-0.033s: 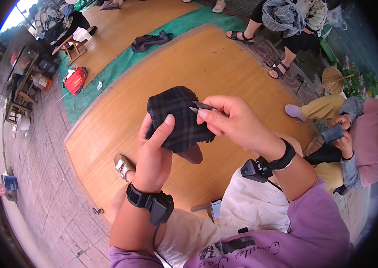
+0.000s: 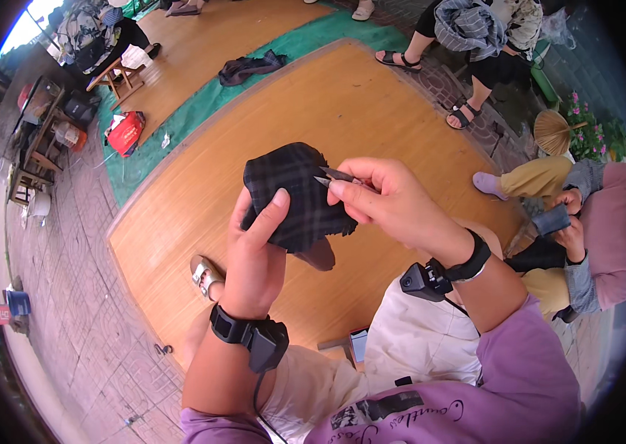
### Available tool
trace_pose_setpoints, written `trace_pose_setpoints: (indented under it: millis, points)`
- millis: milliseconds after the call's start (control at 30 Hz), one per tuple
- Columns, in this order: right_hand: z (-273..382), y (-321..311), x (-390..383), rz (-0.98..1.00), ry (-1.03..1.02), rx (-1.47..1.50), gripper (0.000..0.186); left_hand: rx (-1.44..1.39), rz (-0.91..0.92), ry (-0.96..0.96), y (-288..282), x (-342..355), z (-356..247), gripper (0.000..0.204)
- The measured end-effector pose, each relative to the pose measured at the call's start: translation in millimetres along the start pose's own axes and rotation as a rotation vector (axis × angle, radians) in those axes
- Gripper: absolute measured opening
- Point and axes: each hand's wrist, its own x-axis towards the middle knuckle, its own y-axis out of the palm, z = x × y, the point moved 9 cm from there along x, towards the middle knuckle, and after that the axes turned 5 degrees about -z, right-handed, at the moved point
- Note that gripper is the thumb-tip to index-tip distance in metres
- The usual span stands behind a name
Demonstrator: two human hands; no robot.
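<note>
My left hand (image 2: 257, 233) grips a dark plaid cloth piece (image 2: 291, 185) with a frayed right edge, thumb on top. A darker brown flap (image 2: 319, 257) hangs below it. My right hand (image 2: 376, 192) holds small metal snips (image 2: 331, 176) between thumb and fingers, their pointed blades apart and lying at the cloth's upper right. Both hands are over my lap and a wooden board (image 2: 180, 207), and each wrist carries a strapped black device.
A person in pink (image 2: 609, 237) sits at right holding blue cloth (image 2: 553, 220). Others stand or sit farther back. Around lie a red bag (image 2: 124, 133), dark cloth (image 2: 246, 66), a straw fan (image 2: 550, 133), a shelf (image 2: 39, 140) and, by my legs, a phone (image 2: 358, 345).
</note>
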Motion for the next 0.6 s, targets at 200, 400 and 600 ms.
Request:
trace_pose_setpoints:
  millis: [200,400,600]
  points:
    - [0.8,2.3,-0.8,0.021,-0.012,-0.04,0.019,-0.007,-0.017,0.011,-3.1,-2.3,-2.2,0.034]
    - [2.9,3.2,-2.5,0.004,-0.012,-0.083,0.02,-0.014,-0.01,-0.002,-2.2,-2.3,-1.0,0.033]
    - [2.7,1.6,-1.5,-0.002,-0.021,-0.062,0.02,0.023,0.014,-0.002,-2.6,-1.1,0.8,0.039]
